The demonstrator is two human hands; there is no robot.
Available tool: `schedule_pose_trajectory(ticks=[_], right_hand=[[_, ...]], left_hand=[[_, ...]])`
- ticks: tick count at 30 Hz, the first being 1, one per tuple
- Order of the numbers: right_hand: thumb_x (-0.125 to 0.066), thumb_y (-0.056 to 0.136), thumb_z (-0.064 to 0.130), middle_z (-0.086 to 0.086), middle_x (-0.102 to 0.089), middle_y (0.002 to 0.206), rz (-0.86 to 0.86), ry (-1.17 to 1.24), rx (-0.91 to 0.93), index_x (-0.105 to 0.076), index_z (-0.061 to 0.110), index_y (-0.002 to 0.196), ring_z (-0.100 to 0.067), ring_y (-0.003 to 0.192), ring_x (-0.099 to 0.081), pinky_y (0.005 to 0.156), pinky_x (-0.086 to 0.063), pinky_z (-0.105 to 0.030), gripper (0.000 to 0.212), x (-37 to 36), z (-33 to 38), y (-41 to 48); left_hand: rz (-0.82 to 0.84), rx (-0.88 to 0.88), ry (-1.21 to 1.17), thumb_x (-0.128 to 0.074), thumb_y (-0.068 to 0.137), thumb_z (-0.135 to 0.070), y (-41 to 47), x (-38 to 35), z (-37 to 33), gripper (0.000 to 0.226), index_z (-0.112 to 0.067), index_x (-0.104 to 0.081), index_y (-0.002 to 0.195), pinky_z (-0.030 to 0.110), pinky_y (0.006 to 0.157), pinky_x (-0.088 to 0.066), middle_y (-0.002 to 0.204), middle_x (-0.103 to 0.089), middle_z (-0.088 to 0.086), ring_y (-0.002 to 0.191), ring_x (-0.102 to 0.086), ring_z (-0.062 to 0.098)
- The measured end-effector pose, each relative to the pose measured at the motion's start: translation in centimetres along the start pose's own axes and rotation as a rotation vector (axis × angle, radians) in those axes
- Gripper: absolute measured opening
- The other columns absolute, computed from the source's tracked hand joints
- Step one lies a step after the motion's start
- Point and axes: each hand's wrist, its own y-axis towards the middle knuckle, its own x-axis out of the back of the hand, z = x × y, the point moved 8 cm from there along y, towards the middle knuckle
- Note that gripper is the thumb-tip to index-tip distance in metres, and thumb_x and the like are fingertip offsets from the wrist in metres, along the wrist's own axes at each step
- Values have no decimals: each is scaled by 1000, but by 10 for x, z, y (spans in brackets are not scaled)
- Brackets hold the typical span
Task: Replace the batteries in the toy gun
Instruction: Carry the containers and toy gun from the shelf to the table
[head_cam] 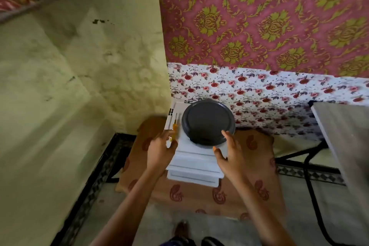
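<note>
A small white plastic stool [194, 168] stands against the flowered wall. On top of it lies a round dark grey plate [208, 121]. A screwdriver [174, 129] with an orange-yellow handle lies on the stool's left side, beside the plate. My left hand [159, 149] is at the stool's left edge, its fingers next to the screwdriver handle. My right hand [229, 153] reaches over the stool's front right corner with fingers spread, close to the plate's rim. Neither hand plainly holds anything. No toy gun or batteries are visible.
A brown patterned cloth [249, 189] lies on the floor under the stool. A greenish wall [79, 86] stands close on the left. A grey table top [343, 142] on black legs juts in at the right. My feet [191, 233] show at the bottom.
</note>
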Motion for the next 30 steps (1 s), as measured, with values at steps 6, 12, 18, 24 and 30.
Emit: schedule_pose_trajectory(ticks=[6,12,18,24,30], right_hand=[[-62,87,21,-11,-39,146,-22,-8,-90,-36,14,141,-27,136,-34,108,-35,-44,60,-12,-9,26],[-61,88,21,-10,-38,146,-50,9,-114,-36,15,141,-26,136,-34,107,-31,-37,59,-16,-15,33],[-62,87,22,-9,-39,146,-67,12,-99,-38,16,140,-25,135,-34,107,-34,-38,58,-9,-17,51],[-61,88,22,-11,-34,149,-53,11,-124,-35,14,142,-26,137,-31,109,-30,-39,60,-2,-26,68],[-62,87,21,-14,-33,148,-62,54,-201,-30,11,144,-30,136,-32,109,-34,-46,66,-2,-45,81]], left_hand=[[193,208,154,-59,91,-31,62,-35,43,24,-11,-64,102,26,65,-45,91,-70,6,80,-64,21],[267,298,314,-40,97,-14,90,-60,60,21,-9,-53,113,39,82,-51,108,-64,14,99,-62,32],[231,422,188,-36,99,-13,97,-70,71,29,-7,-59,114,42,90,-50,111,-65,15,101,-62,32],[102,577,-229,-47,95,-24,99,-59,72,20,-8,-58,90,28,54,-51,77,-65,12,62,-61,24],[117,684,-415,-57,91,-27,98,-63,62,20,-10,-61,82,19,40,-32,66,-59,1,45,-39,12]])
